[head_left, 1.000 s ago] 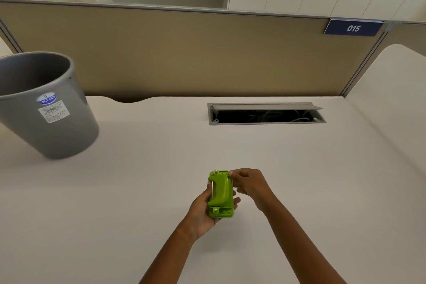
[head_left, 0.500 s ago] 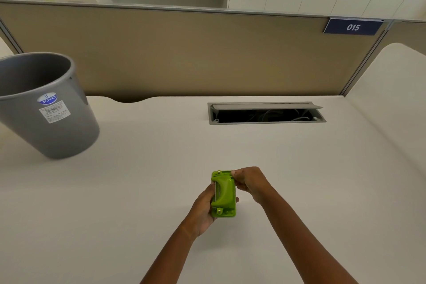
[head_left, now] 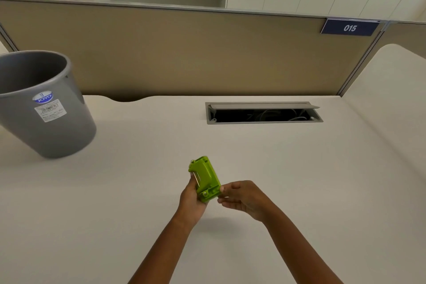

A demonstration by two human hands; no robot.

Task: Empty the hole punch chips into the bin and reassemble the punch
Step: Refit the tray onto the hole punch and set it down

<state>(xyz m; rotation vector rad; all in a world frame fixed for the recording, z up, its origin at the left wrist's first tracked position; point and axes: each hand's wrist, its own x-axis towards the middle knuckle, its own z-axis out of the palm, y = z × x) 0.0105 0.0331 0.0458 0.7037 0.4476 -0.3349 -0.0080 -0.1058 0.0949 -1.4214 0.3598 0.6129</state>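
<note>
— Where is the punch?

— Lower centre of the frame: my left hand (head_left: 192,199) wraps the green hole punch (head_left: 205,178), raised off the desk (head_left: 299,168). My right hand (head_left: 242,196) pinches its near corner with its fingertips.

— And the bin?

— The grey bin (head_left: 43,108) stands well apart, at left. I'd carry the punch over its mouth before prying the chip tray loose, I reckon; otherwise chips scatter.

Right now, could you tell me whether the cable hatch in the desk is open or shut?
Open: the cable hatch has its grey lid raised, and cables show in the dark recess.
</note>
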